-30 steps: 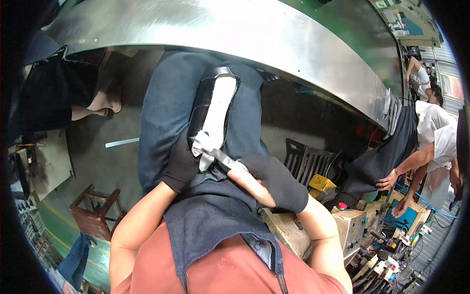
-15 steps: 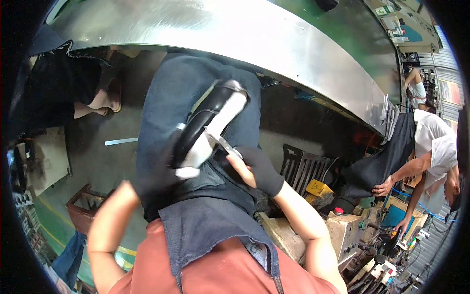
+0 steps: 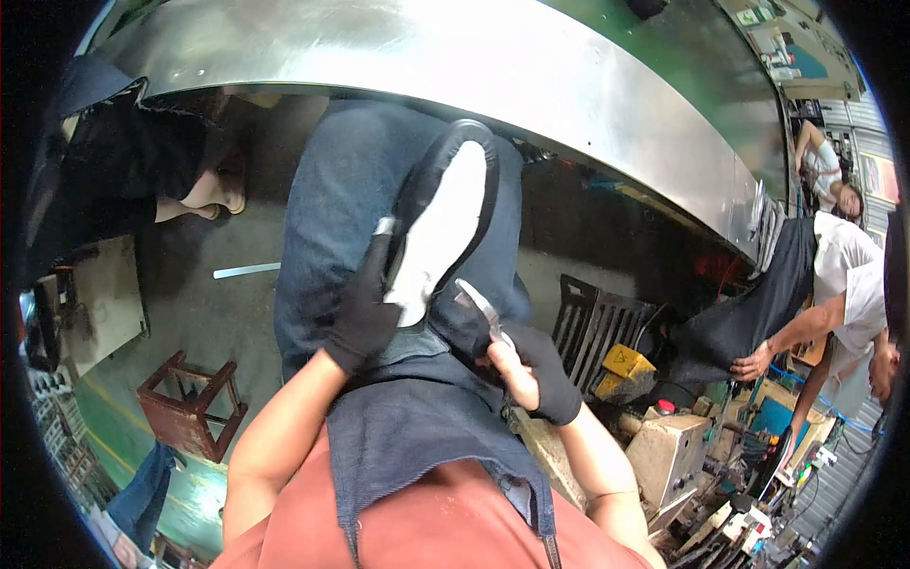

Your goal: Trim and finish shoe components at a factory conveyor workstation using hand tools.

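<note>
My left hand, in a black glove, grips the side of a black shoe whose white sole faces me. The shoe rests tilted on my lap over a dark blue apron. My right hand, also gloved in black, is closed on a small metal blade tool. The tool's tip lies against the near end of the shoe. Both hands are close together just above my knees.
A long curved steel bench runs across the top. A wooden stool stands at lower left, a dark slatted crate and a yellow box at right. Co-workers in white shirts bend over machines at the far right; another person's legs are at upper left.
The shoe has swung to the right and turned so its white sole faces me. My left hand shifted onto its side; my right hand dropped lower with the tool at the shoe's near end.
</note>
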Demonstrator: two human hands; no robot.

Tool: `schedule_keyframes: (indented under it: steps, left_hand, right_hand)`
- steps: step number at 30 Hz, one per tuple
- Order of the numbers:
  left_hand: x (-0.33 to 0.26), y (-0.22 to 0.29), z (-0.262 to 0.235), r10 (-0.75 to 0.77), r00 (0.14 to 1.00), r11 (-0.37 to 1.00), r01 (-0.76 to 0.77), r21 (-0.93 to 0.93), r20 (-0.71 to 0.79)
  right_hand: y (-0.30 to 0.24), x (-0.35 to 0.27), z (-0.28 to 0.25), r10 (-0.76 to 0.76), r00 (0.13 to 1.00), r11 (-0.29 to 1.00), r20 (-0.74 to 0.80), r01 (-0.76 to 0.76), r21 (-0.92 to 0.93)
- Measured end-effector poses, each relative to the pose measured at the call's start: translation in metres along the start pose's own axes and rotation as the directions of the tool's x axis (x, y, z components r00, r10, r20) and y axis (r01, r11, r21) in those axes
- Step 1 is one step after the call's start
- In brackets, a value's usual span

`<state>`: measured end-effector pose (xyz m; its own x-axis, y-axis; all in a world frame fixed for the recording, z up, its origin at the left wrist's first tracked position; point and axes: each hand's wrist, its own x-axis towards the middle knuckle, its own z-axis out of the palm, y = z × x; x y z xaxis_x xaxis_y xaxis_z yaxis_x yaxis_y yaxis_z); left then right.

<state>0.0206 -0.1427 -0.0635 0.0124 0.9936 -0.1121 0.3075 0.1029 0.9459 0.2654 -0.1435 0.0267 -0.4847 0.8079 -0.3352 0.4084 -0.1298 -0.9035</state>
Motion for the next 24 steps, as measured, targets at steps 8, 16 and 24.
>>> schedule_keyframes:
  steps: [8, 16, 24]
  left_hand:
    - [-0.006, 0.005, 0.015, 0.085, 0.996, 0.989, -0.083, 0.122, -0.014]
    - [-0.003, -0.002, 0.006, -0.019, 0.999, 0.986, 0.013, 0.167, 0.032]
    - [0.041, -0.020, 0.025, 0.535, 0.815, 0.747, -0.331, 0.577, -0.224]
  right_hand:
    - [-0.010, 0.056, -0.050, 0.143, 0.973, 0.969, 0.183, -0.100, -0.227]
    - [0.026, 0.098, -0.047, -0.320, 0.898, 0.436, 0.302, 0.423, -0.794]
    - [0.034, 0.108, -0.047, -0.368, 0.886, 0.509, 0.284, 0.447, -0.735]
